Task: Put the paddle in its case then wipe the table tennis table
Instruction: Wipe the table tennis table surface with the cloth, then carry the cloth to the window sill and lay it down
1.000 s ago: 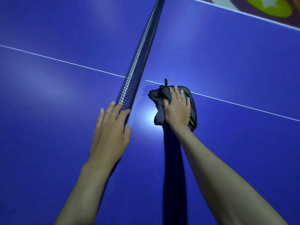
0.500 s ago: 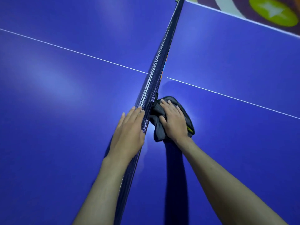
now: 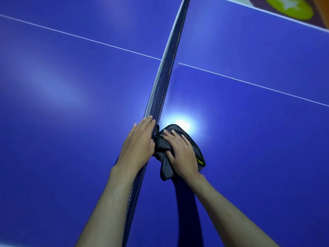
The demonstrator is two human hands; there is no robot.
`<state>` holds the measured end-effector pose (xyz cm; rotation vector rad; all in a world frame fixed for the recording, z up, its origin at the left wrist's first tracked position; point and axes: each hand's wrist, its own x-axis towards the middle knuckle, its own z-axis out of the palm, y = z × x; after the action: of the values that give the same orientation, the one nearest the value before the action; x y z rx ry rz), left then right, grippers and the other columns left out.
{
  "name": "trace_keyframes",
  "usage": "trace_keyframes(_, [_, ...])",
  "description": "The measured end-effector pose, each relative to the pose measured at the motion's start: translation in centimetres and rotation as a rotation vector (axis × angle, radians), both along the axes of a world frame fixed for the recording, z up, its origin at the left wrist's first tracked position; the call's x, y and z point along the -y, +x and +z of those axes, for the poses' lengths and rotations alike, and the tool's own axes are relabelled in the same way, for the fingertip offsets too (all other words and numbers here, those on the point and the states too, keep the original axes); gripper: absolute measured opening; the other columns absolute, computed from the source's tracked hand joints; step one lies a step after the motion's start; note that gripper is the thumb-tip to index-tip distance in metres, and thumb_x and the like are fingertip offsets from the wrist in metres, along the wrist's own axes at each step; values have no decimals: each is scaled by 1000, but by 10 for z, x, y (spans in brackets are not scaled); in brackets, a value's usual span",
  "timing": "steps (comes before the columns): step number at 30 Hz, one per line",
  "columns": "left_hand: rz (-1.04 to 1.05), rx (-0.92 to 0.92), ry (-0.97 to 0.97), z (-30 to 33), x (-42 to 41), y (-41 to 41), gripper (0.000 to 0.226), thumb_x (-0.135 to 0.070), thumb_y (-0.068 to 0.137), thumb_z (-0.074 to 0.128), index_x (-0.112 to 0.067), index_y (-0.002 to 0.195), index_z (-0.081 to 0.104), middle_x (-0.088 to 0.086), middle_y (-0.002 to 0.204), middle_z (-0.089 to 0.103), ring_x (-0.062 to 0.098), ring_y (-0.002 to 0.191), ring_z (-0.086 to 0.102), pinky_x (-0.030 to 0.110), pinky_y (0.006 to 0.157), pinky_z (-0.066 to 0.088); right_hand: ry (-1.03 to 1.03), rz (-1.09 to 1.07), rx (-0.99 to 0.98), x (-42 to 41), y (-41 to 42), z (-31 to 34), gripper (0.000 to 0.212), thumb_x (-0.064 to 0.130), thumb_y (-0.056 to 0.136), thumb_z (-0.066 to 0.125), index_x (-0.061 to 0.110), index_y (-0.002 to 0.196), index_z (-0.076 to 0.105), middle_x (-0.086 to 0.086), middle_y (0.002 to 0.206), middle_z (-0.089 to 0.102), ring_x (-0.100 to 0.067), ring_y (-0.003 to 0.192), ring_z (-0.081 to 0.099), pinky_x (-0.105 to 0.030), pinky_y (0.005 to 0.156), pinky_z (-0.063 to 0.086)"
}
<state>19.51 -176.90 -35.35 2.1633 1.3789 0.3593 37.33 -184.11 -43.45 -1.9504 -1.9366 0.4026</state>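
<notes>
Blue table surface (image 3: 62, 122) stretched away to the left of the hands, crossed by a thin white centre line (image 3: 80, 37) and carrying a soft pale glare. Nearer the middle, the left hand (image 3: 138, 145) lay flat with its fingers straight and together, pressed against the left side of the net (image 3: 163, 82), which ran from the bottom edge up to the far side of the table. Just right of that hand, touching the foot of the net, sat a crumpled grey cloth (image 3: 165, 163) with a dark border. The right hand (image 3: 181, 154) rested palm down on top of it, fingers slightly spread and pressing it onto the table rather than pinching it. A bright light reflection (image 3: 181, 122) shone just beyond the cloth. Farther right, the white line continued across more blue surface. Neither paddle nor case could be seen.
</notes>
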Motion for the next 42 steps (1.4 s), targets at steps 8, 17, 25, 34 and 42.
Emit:
trace_keyframes(8, [-32, -76, -25, 16, 94, -36, 60, -7, 102, 43, -14, 160, 30, -4, 169, 22, 11, 156, 15, 33, 129, 7, -10, 57, -9, 112, -51, -2, 62, 16, 95, 65, 31, 153, 47, 17, 165, 36, -10, 156, 27, -36, 128, 21])
trace_keyframes(17, [3, -94, -73, 50, 200, -70, 58, -9, 104, 40, -17, 161, 29, -6, 169, 21, 11, 155, 20, 33, 128, 14, -124, 28, -158, 233, -100, 16, 73, -3, 86, 66, 33, 148, 53, 19, 160, 44, -15, 147, 37, -40, 109, 33])
trace_keyframes(25, [17, -64, -83, 99, 262, -94, 57, -8, 105, 40, -19, 160, 31, -7, 169, 23, 9, 154, 21, 32, 126, 18, -258, -157, -416, 296, -115, 49, 54, 0, 96, 60, 28, 142, 60, 1, 135, 62, -18, 127, 52, -33, 101, 43])
trace_keyframes(34, [-148, -2, -60, 129, 270, -133, 55, -14, 108, 38, -20, 162, 27, -9, 169, 19, 7, 156, 15, 26, 126, 12, -80, -561, -651, 313, -149, 133, 64, -11, 98, 46, 49, 117, 58, 23, 112, 67, 17, 99, 61, -9, 77, 48])
trace_keyframes(42, [-300, 60, 4, 158, 251, -177, 56, -19, 109, 36, -26, 163, 22, -13, 170, 14, 5, 156, 13, 22, 124, 5, 59, -733, -713, 306, -202, 202, 54, -2, 103, 50, 49, 120, 61, 21, 116, 71, 12, 103, 63, -11, 76, 50])
